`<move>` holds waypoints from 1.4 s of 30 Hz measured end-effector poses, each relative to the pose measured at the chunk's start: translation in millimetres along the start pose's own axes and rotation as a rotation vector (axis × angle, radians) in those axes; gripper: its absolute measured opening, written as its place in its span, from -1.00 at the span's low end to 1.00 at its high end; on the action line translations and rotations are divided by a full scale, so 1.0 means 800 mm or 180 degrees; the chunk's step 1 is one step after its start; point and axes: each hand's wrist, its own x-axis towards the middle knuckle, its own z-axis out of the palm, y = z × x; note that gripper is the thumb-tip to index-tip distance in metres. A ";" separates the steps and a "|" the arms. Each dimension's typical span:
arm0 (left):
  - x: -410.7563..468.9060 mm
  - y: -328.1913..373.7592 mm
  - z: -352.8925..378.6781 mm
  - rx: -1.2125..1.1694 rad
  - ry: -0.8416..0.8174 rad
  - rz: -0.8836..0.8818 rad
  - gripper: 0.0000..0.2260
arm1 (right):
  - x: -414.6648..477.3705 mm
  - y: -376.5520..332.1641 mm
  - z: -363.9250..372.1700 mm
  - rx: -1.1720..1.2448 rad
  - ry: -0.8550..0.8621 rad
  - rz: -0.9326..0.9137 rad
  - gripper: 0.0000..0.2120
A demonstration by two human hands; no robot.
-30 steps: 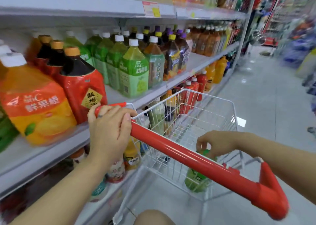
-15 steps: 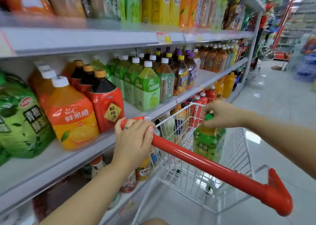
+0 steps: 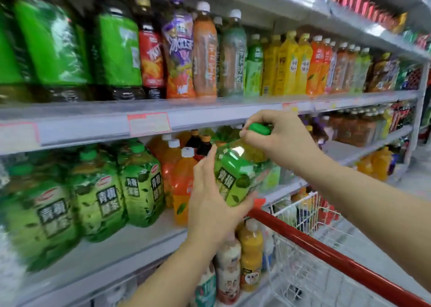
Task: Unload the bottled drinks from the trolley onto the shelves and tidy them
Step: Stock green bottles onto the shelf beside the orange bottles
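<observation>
Right hand [image 3: 284, 143]: fingers clamped on bottle [image 3: 233, 183] cap, to lift.
Left hand [image 3: 214, 202]: straight fingers steady its side.

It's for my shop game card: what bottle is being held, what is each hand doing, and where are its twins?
Held: green bottle, tilted, before the middle shelf
Right grip: holds its green cap
Left grip: flat against its side
Twins: matching green bottles on that shelf, left
Below: red trolley handle
</observation>
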 end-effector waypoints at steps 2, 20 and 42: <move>-0.015 -0.026 -0.023 0.0056 0.0400 -0.0030 -0.19 | -0.002 -0.019 0.035 0.0412 -0.0235 -0.0027 -0.88; -0.042 -0.187 -0.157 0.0874 0.0453 -0.0946 -0.13 | -0.007 0.085 0.209 -0.1056 -0.1062 -0.0128 -0.05; -0.041 -0.152 -0.113 0.2047 0.0923 0.0543 -0.51 | -0.020 0.081 0.166 -0.1013 -0.1686 0.0027 -0.16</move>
